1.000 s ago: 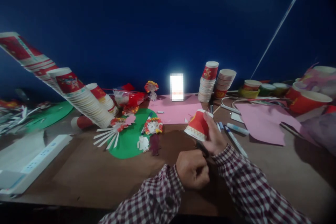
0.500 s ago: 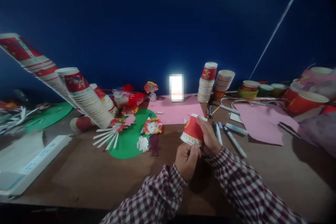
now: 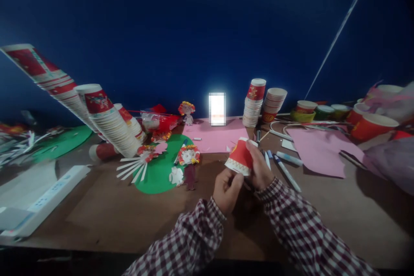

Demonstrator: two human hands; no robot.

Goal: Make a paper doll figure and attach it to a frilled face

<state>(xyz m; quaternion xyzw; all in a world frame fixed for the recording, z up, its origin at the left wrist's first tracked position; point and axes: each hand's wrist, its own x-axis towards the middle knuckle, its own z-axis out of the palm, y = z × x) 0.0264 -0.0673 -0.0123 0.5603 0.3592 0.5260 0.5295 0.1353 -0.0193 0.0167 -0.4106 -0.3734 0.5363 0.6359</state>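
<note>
A red and white paper cup piece (image 3: 239, 156) is held above the brown table, right of the middle. My right hand (image 3: 260, 167) is closed round its right side. At its lower edge my left hand (image 3: 227, 189) pinches, thumb and fingers together at the white rim. Beyond the cup lies a pink sheet (image 3: 216, 136). To the left a green paper shape (image 3: 155, 187) carries a white cutout (image 3: 176, 176) and a flower-like paper piece (image 3: 189, 155); a dark cutout (image 3: 190, 177) lies at its right edge.
Stacked paper cups lean at the left (image 3: 111, 127) and stand at the back right (image 3: 253, 105). Markers (image 3: 287, 172) lie right of my hands, near another pink sheet (image 3: 318, 151). A white power strip (image 3: 48, 200) is at the left. A lit, blurred-out rectangle (image 3: 217, 109) stands at the back.
The cup piece has tilted slightly and its lower edge shows more clearly. My left hand has shifted a little left along the rim. The whole view has moved slightly.
</note>
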